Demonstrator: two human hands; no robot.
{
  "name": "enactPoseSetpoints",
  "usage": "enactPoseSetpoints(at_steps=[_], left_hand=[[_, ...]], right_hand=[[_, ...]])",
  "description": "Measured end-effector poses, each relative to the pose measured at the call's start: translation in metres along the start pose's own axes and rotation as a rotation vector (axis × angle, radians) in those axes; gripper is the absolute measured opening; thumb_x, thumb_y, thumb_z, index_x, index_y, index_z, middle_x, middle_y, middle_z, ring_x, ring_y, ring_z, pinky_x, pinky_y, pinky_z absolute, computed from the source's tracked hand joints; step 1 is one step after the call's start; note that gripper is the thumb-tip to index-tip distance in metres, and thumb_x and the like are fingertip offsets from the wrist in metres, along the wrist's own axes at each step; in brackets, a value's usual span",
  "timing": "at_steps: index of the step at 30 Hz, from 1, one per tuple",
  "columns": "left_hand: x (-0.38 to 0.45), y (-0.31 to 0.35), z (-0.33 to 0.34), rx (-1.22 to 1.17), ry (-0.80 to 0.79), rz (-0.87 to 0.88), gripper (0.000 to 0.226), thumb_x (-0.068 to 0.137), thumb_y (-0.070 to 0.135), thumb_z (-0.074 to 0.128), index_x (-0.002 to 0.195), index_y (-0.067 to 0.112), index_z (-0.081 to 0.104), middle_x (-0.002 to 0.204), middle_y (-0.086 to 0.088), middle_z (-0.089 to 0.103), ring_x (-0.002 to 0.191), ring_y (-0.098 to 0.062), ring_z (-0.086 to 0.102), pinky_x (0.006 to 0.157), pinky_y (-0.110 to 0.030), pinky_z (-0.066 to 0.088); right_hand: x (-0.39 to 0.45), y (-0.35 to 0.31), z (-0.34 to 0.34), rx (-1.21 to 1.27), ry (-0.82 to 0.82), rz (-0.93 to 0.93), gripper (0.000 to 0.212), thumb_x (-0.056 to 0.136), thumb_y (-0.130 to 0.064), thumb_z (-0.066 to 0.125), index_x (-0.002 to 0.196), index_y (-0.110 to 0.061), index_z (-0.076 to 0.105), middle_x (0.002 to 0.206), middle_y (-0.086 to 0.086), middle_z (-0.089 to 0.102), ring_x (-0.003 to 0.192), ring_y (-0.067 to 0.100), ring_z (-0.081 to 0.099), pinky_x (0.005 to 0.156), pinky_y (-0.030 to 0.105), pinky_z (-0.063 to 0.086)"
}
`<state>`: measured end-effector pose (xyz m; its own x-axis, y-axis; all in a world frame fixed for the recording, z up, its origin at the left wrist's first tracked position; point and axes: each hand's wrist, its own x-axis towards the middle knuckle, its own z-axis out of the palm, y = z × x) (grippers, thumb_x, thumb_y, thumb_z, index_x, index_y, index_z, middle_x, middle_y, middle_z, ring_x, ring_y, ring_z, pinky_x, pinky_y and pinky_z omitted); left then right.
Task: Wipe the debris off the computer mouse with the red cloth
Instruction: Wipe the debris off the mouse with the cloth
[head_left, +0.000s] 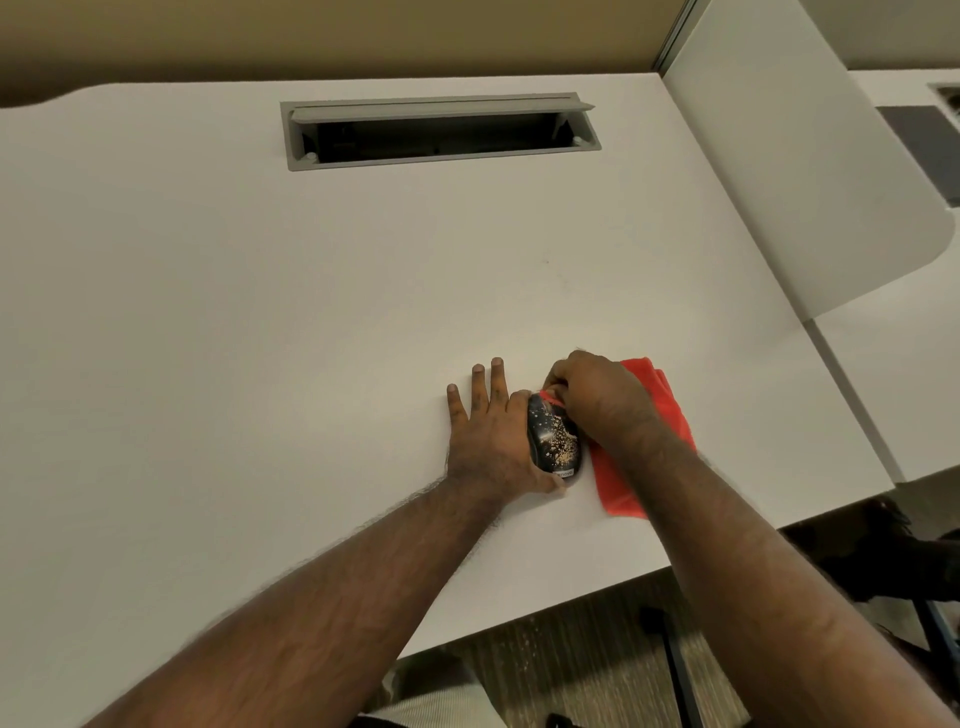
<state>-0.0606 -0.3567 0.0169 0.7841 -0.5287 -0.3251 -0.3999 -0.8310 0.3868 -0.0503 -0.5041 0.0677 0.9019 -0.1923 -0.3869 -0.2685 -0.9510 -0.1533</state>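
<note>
**Mouse braced, cloth at its front end, crumbs not yet cleared**

The black computer mouse (553, 436) sits on the white desk (260, 338), well on the near side of the grey cable hatch (440, 130) and somewhat to its right. Its back is speckled with pale, crumb-like debris (563, 446).

The left hand (488, 436) lies against the mouse's left flank, fingers straight and spread flat on the desk, thumb hooked round the near end. The right hand (597, 400) has its fingers curled, bunching the red cloth (660, 405) at the mouse's far end; the rest of the cloth trails out flat under the right forearm.

The mouse looks light, with a hard, glossy shell, so it would likely skate on the smooth desk if pushed; steadying it by the sides, as the left hand does, seems sound. The cloth is thin and limp, best gathered into a pad. The dry crumbs should scatter easily, so sweeping toward the near end seems wise.
</note>
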Motion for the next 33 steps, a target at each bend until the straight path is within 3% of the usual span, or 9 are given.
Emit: enactPoseSetpoints(at_steps=[6, 12, 17, 22, 29, 33], left_hand=[[0.0, 0.0, 0.002, 0.006, 0.007, 0.007, 0.12, 0.055, 0.079, 0.072, 0.151, 0.025, 0.025, 0.165, -0.014, -0.014, 0.15, -0.032, -0.018, 0.118, -0.06, -0.01], [0.001, -0.002, 0.005, 0.012, 0.023, 0.015, 0.12, 0.054, 0.081, 0.07, 0.15, 0.024, 0.026, 0.165, -0.014, -0.012, 0.15, -0.032, -0.017, 0.118, -0.06, -0.009], [0.002, 0.0, 0.003, 0.005, 0.015, 0.009, 0.119, 0.054, 0.08, 0.071, 0.149, 0.023, 0.028, 0.165, -0.013, -0.012, 0.15, -0.031, -0.017, 0.118, -0.06, -0.009], [0.001, 0.0, 0.002, 0.005, 0.012, 0.013, 0.119, 0.054, 0.078, 0.074, 0.149, 0.024, 0.028, 0.165, -0.013, -0.012, 0.151, -0.031, -0.017, 0.118, -0.059, -0.009], [0.0, 0.001, 0.001, -0.01, 0.008, 0.012, 0.117, 0.057, 0.079, 0.071, 0.15, 0.023, 0.028, 0.165, -0.012, -0.012, 0.151, -0.031, -0.018, 0.118, -0.059, -0.009], [0.001, 0.002, -0.001, 0.01, -0.014, 0.004, 0.118, 0.056, 0.078, 0.073, 0.15, 0.023, 0.026, 0.165, -0.012, -0.013, 0.15, -0.031, -0.018, 0.118, -0.059, -0.009]], right_hand=[[-0.015, 0.018, -0.003, 0.13, -0.061, -0.093, 0.016, 0.09, -0.019, 0.061, 0.101, -0.019, 0.072, 0.104, -0.001, 0.064, 0.097, 0.016, 0.059, 0.082, 0.025, 0.042], [-0.032, 0.026, -0.007, 0.128, -0.078, -0.133, 0.016, 0.091, -0.02, 0.062, 0.103, -0.02, 0.072, 0.102, -0.003, 0.065, 0.096, 0.014, 0.06, 0.09, 0.032, 0.046], [-0.034, 0.031, -0.004, 0.158, -0.055, -0.093, 0.014, 0.09, -0.021, 0.062, 0.098, -0.025, 0.072, 0.099, -0.006, 0.066, 0.094, 0.013, 0.06, 0.088, 0.031, 0.047], [-0.026, 0.025, -0.001, 0.151, 0.024, -0.048, 0.015, 0.091, -0.019, 0.059, 0.098, -0.02, 0.072, 0.1, 0.0, 0.067, 0.093, 0.019, 0.061, 0.083, 0.032, 0.048], [-0.04, 0.035, -0.002, 0.125, -0.08, -0.089, 0.012, 0.091, -0.022, 0.061, 0.097, -0.025, 0.071, 0.096, -0.009, 0.065, 0.087, 0.008, 0.057, 0.075, 0.022, 0.039], [-0.03, 0.028, -0.002, 0.089, -0.03, -0.038, 0.015, 0.09, -0.021, 0.059, 0.096, -0.024, 0.072, 0.097, -0.006, 0.067, 0.089, 0.014, 0.062, 0.077, 0.028, 0.046]])
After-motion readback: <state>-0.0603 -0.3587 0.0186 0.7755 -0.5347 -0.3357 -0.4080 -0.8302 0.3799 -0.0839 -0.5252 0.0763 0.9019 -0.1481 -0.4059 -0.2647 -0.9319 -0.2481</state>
